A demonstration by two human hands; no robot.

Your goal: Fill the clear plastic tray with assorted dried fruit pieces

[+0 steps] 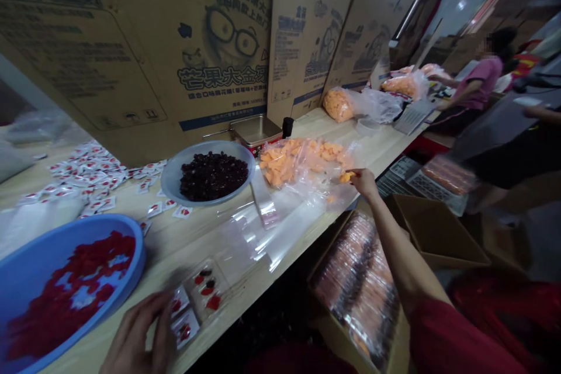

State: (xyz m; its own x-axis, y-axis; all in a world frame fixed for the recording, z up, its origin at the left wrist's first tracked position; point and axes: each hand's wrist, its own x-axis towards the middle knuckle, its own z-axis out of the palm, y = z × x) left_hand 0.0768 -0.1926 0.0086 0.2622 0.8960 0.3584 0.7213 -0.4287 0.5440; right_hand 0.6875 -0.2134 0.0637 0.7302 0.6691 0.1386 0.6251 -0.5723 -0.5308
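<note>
An orange piece (347,177) is pinched at the fingertips of the right hand (363,182), just beside the orange pile (280,160) on clear plastic; the clear tray (219,274), with red and dark pieces in it, is placed well apart from that grip, leftward and toward the wearer, close to the table edge; its long axis cannot be told; the left hand (140,333) is much nearer, fingers curled beside small packets (184,327) at the tray's left, though whether anything is gripped there cannot be told through blur; the pale wood-grain table (170,239) is crossed by clear strips (280,239) between tray and pile; the blue basin (138,248) and pale bowl (168,178) are set leftward and behind; upright cartons (219,29) are ranged behind; a co-worker (480,79) is seen farther along.
</note>
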